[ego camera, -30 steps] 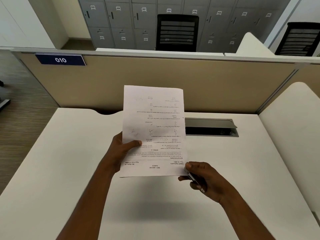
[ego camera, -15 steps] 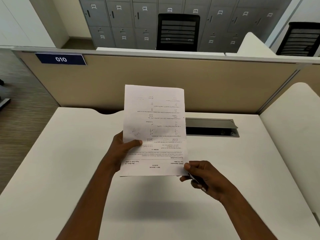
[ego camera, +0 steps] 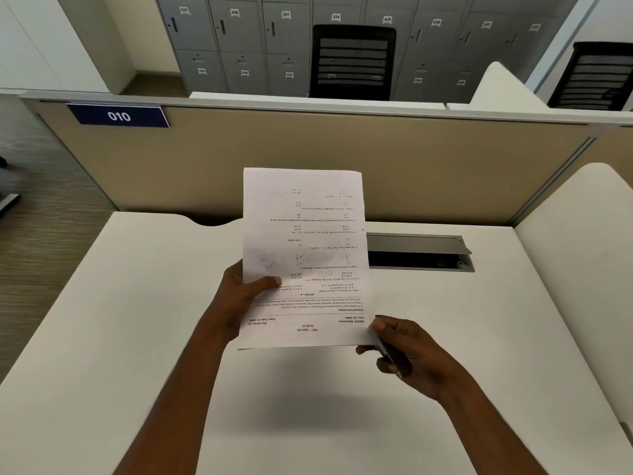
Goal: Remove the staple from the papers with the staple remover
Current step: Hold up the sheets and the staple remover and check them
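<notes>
We are holding the white printed papers (ego camera: 303, 255) up in the air, above the smooth white tabletop (ego camera: 137, 337). They are standing almost straight up, with the printed words upside down to us. We think this is so the corner with the staple comes near to us, where the tool can reach it.

Our left hand (ego camera: 245, 296) is gripping the left edge of the papers. The thumb (ego camera: 270, 281) is pressing on the front and the other fingers are hiding behind. This grip is clamped on the papers so they are not flopping or sliding while we work.

Our right hand (ego camera: 407, 354) is at the near right corner of the papers. Its grip is curled tight around the thin grey staple remover (ego camera: 383, 347). The tip of the tool is touching that corner, or is just beside it. We cannot see the staple itself, because it is too small and the fingers are covering the spot.

We think we are lining up the tool or starting to dig under the staple. The next move is calling for a soft, slow pull, because thin paper can tear at the corner.

Behind the papers, a grey metal cable slot (ego camera: 418, 252) is sitting in the far part of the tabletop, in front of a tan divider wall (ego camera: 308, 149).
</notes>
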Available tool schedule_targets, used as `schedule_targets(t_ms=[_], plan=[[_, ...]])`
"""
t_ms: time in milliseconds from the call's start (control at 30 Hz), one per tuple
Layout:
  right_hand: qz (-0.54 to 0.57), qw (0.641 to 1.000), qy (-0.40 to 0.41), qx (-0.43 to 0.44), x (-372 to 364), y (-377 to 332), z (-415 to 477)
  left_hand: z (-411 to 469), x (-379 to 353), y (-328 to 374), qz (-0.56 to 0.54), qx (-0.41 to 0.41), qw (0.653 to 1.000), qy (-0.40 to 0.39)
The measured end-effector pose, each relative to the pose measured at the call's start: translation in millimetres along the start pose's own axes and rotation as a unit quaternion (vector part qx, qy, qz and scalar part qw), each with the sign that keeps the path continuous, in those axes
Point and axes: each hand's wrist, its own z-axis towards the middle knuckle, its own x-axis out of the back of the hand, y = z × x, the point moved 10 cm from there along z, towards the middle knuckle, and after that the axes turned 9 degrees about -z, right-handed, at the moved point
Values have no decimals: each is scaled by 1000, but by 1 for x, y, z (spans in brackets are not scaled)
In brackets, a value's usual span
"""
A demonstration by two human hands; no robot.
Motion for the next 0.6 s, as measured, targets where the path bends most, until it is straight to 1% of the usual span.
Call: schedule_targets(t_ms=[167,233,300,500,600], plan=[[74,995,57,18,23,1,2,1,5,1,-3,0,1000,7],[86,993,80,14,30,3,2,1,5,0,-3,1,1000,7],[93,992,84,10,30,4,3,1,4,1,0,-2,1000,5],[40,993,113,2,28,7,4,1,-1,-1,4,-8,1000,3],[26,993,112,6,27,6,3,2,0,-2,4,-7,1000,5]])
